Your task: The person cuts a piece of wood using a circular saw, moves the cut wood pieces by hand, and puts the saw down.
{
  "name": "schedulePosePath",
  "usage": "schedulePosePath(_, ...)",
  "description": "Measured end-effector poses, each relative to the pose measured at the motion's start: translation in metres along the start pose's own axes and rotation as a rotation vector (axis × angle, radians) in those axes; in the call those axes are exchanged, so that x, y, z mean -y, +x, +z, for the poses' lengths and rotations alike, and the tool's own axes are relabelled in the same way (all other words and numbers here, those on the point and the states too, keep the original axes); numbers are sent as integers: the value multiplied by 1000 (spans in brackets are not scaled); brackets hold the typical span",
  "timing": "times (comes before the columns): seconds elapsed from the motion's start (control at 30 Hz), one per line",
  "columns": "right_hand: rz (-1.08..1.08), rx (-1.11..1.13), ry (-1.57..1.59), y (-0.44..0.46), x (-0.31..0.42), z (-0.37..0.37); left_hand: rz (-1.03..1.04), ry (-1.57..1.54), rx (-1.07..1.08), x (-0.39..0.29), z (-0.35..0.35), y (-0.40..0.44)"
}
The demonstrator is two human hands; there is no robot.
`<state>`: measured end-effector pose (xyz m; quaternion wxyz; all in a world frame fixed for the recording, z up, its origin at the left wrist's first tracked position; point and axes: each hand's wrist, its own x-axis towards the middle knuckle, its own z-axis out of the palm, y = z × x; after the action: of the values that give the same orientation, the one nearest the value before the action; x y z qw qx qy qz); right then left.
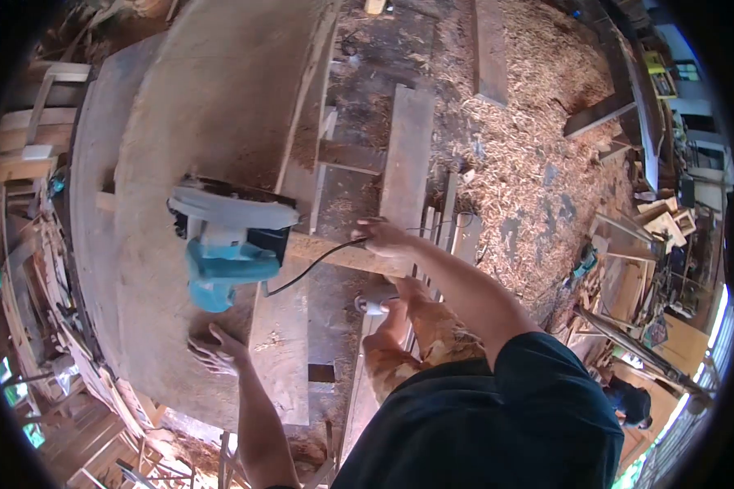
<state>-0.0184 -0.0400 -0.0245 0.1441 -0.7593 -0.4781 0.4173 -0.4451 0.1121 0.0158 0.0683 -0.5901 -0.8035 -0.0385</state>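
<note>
A teal circular saw (232, 265) with a grey guard rests on a wide wooden slab (212, 98). My left hand (218, 350) lies on the slab just below the saw, its fingers spread and holding nothing. From the saw's handle end a black power cord (318, 262) curves up to my right hand (379, 236), whose fingers are closed around it. Beneath the cord, a narrow wooden piece (342, 254) extends from the slab's edge toward my legs.
Planks (406, 147) lie to the right of the slab. Wood shavings (538, 163) cover much of the floor. Stacked offcuts (669, 220) stand at the far right, and another person (630, 402) is at the lower right. Scrap wood lines the left side.
</note>
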Motion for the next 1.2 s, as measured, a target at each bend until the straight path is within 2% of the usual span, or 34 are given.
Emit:
schedulePosePath(0.13, 233, 348, 37, -12, 2, -34, 8, -7, -1, -2, -2, -1)
schedulePosePath(0.23, 157, -10, 100, -68, -9, -37, -9, 24, 0, -6, -6, -1)
schedulePosePath(0.3, 142, -106, -80, -110, -17, -37, -15, 28, -6, -3, -2, -1)
schedulePosePath(0.37, 355, 59, -148, -156, -22, -33, -12, 31, -8, 0, 2, 0)
schedulePosePath(0.43, 484, -2, -131, -208, -20, -17, -24, 6, -8, 0, 0, 0)
schedulePosePath(0.47, 567, 118, -23, -223, -16, 2, -31, 8, 23, -4, -4, 0)
schedulePosePath(0.53, 464, 218, 101, -244, 20, 29, -83, 27, 63, -12, -23, 1)
schedulePosePath(0.57, 320, 178, 93, -235, 48, 21, -193, 23, 167, -19, -41, 8)
schedulePosePath(0.6, 176, 137, 79, -226, 77, 13, -244, 0, 163, -16, -41, 15)
schedulePosePath(0.67, -15, 14, 8, -185, 113, -1, -321, -52, 174, -7, -29, 27)
schedulePosePath(0.77, -274, -138, -69, -129, 175, -20, -236, -40, 74, -4, -33, 28)
schedulePosePath(0.83, -371, -436, -43, -85, 238, -58, -239, -38, 138, 5, -28, 30)
schedulePosePath(0.93, -566, -552, -53, -24, 302, -71, -264, -79, 211, -7, -34, 41)
schedulePosePath(1.03, -452, -283, 131, 19, 310, -46, -277, -116, 230, -2, -38, 37)
schedulePosePath(1.2, -302, -222, 155, 33, 327, -43, -278, -111, 251, 0, -39, 44)
